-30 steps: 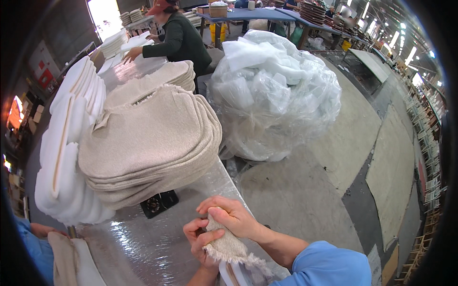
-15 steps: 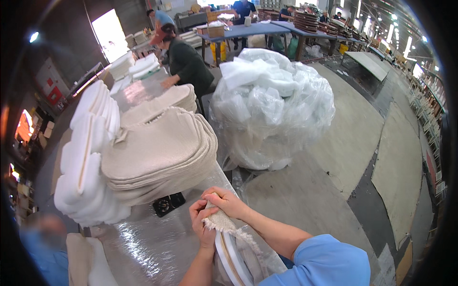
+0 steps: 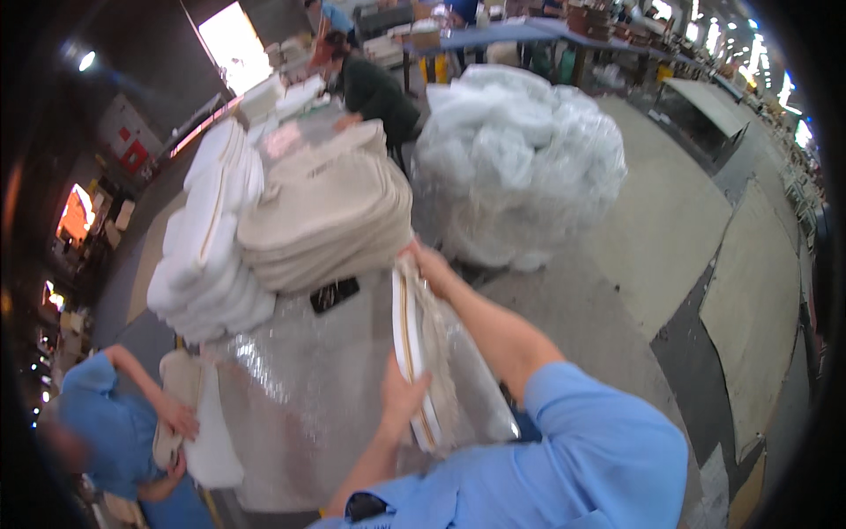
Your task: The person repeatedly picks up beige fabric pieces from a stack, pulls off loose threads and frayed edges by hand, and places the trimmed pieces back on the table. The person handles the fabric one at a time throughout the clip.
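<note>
In front of me a cushion stands on its narrow edge, its white foam pad [image 3: 407, 331] with a tan line along it showing beside a beige fabric cover [image 3: 438, 353] with a frayed edge. My left hand [image 3: 404, 394] wraps round the near part of the foam, thumb across its side. At the far end my right hand [image 3: 425, 267] is closed on the cover's corner; its fingertips are partly hidden and blurred. Beyond it lies a tall stack of beige covers [image 3: 326, 207], and left of that several piled white foam pads [image 3: 207, 220].
The plastic-covered table [image 3: 291, 423] holds a flat black object [image 3: 335, 294] before the stack. At left, a co-worker in blue [image 3: 110, 414] handles a beige and white cushion [image 3: 210, 432]. Another person in dark clothes [image 3: 374, 97] works farther off. A large plastic-wrapped white bundle [image 3: 520, 167] stands right.
My right hand has moved away from me with the cover's end, while my left has slid nearer along the foam. More of the foam edge shows, and the co-worker at left has come further into view.
</note>
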Demonstrator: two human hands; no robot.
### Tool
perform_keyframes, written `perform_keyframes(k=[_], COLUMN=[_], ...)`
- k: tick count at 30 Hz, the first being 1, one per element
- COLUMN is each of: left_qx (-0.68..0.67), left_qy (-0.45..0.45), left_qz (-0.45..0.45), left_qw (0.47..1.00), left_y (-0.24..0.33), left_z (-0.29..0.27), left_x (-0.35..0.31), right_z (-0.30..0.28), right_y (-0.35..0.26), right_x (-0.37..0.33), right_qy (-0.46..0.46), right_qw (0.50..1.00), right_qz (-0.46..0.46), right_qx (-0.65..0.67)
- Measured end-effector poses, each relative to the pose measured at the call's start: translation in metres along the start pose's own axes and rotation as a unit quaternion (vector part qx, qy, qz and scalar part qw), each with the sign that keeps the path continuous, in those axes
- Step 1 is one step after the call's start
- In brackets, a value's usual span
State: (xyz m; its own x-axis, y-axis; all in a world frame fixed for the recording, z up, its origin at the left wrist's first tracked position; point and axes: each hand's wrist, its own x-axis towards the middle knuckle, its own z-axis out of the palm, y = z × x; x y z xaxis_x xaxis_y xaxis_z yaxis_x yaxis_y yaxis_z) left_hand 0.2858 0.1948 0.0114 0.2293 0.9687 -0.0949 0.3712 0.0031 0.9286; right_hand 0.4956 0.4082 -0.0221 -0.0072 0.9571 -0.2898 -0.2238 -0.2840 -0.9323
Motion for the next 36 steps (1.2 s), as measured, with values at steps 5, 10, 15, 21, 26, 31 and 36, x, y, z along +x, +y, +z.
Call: perform_keyframes(k=[5, 10, 15, 21, 26, 31, 36], left_qx=[-0.166, -0.209, -0.134, 0.085, 0.06, -0.136, 0.082], left_qy=[0.001, -0.041, -0.06, -0.046, 0.134, 0.39, 0.275], left_qz=[-0.078, -0.042, 0.004, 0.207, 0.116, 0.313, 0.424], left_qw=[0.983, 0.976, 0.989, 0.974, 0.982, 0.855, 0.859], left_y=[0.02, 0.016, -0.012, -0.002, -0.002, 0.11, 0.153], left_z=[-0.068, -0.093, -0.105, -0.092, -0.079, -0.067, -0.094], left_x=[-0.053, -0.064, -0.025, 0.039, 0.037, -0.002, 0.01], right_z=[-0.023, -0.044, -0.038, -0.031, 0.014, 0.024, 0.059], right_y=[0.011, 0.01, -0.05, -0.074, -0.067, -0.074, -0.085], right_x=[-0.071, -0.147, -0.199, -0.246, -0.266, -0.261, -0.25], right_qy=[0.057, -0.049, 0.082, 0.169, 0.235, 0.216, 0.075], right_qw=[0.984, 0.938, 0.947, 0.893, 0.883, 0.906, 0.924], right_qz=[0.073, 0.003, -0.169, -0.346, -0.391, -0.362, -0.37], right_qx=[0.153, 0.342, 0.261, 0.232, 0.108, 0.038, 0.054])
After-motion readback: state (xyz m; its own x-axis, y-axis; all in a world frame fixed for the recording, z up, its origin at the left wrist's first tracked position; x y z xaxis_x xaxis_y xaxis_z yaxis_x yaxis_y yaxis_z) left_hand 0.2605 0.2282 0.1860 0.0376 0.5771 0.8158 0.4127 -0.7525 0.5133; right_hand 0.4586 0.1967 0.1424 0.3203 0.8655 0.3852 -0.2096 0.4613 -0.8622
